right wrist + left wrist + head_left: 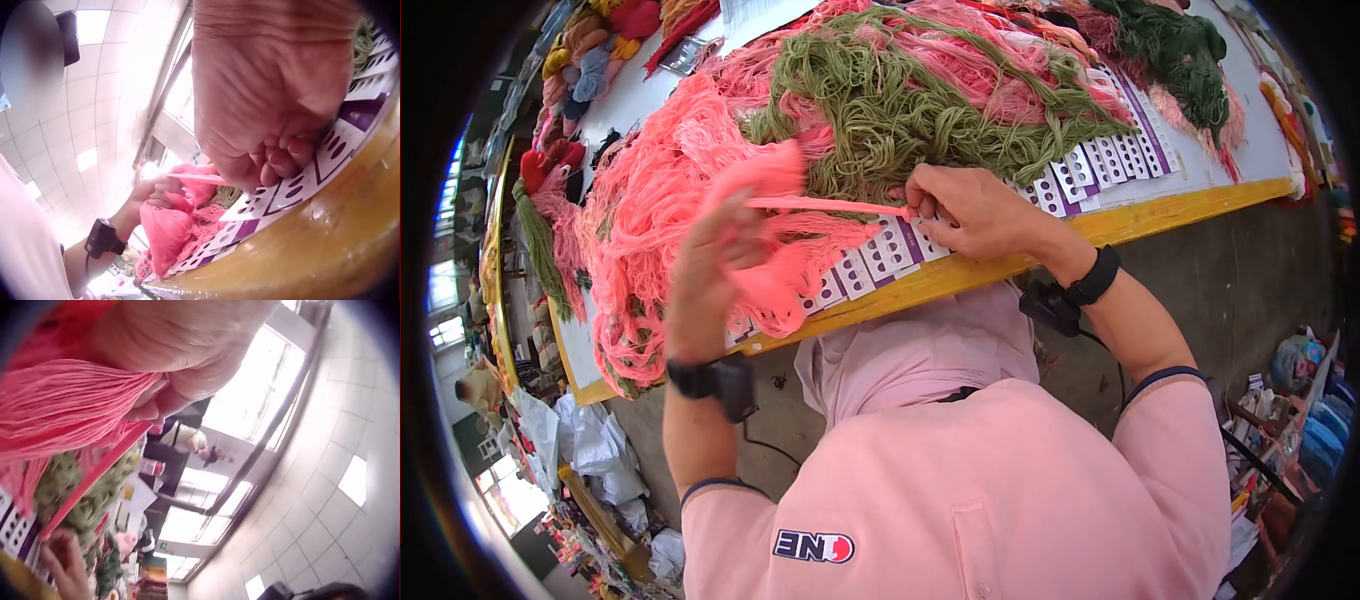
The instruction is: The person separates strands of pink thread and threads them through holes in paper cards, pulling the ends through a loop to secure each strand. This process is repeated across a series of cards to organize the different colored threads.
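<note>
Gripped in the L hand (715, 260), w/ fingers curled round it, is a pink hank (69, 419); the end of a taut pink band (830, 204) is pinched btwn thumb & fingers of the R hand (978, 214). The hank is held L of the green yarn heap (870, 115); the R hand is placed at the heap's near edge.

Slippage is the main risk, prob.: if the band is pulled harder than the small pinch can bear, the end may be lost & the band slackened. Snagging is also poss., as loose pink yarn (650, 185) is spread L of the heap, close to the hank; stray loops could be caught & knotted if the hank is swung or turned fast. Green strands could be dragged in too, esp. w/ the R hand so near. Punched cards (887, 250), laid on the near side of the heap, might be shifted if brushed by hanging yarn or knuckles. Exact L finger positions can't be told from the head view, b/c of blur.
</note>
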Demonstrator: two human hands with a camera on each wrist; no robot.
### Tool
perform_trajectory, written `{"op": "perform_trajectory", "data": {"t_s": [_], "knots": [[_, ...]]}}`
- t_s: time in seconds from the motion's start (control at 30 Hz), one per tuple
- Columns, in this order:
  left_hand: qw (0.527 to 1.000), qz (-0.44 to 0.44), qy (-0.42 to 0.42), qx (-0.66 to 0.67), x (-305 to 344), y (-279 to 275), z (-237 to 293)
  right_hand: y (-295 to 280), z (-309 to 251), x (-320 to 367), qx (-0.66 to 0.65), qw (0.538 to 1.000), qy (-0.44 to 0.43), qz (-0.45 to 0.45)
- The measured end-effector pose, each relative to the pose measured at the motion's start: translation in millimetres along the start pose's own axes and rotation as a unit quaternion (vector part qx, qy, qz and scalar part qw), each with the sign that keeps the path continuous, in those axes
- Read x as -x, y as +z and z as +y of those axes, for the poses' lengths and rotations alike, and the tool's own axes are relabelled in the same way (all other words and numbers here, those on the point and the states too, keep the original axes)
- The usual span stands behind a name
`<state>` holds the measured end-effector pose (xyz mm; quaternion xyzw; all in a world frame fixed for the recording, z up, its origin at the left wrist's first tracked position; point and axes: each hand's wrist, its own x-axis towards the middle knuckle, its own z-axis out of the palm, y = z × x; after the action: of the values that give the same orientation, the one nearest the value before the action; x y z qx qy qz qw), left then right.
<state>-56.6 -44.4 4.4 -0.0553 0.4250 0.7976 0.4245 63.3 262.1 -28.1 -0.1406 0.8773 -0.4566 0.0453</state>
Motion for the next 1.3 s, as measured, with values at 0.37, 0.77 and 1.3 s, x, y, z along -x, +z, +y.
{"op": "perform_trajectory", "data": {"t_s": [0.37, 0.77, 1.3], "knots": [[0.775, 0.153, 0.367, -0.491, 51.1, -7.6, 268.7, -22.0, 17.3, -10.6, -0.412, 0.906, 0.082, -0.050], [0.993, -0.076, -0.029, 0.086, -62.6, 77.6, -72.6, -6.3, 5.6, 14.5, -0.343, 0.907, 0.144, 0.196], [0.999, -0.009, 0.040, 0.016, -33.4, 72.0, -83.9, 40.0, -27.6, 1.0, -0.542, 0.805, 0.204, 0.131]]}}
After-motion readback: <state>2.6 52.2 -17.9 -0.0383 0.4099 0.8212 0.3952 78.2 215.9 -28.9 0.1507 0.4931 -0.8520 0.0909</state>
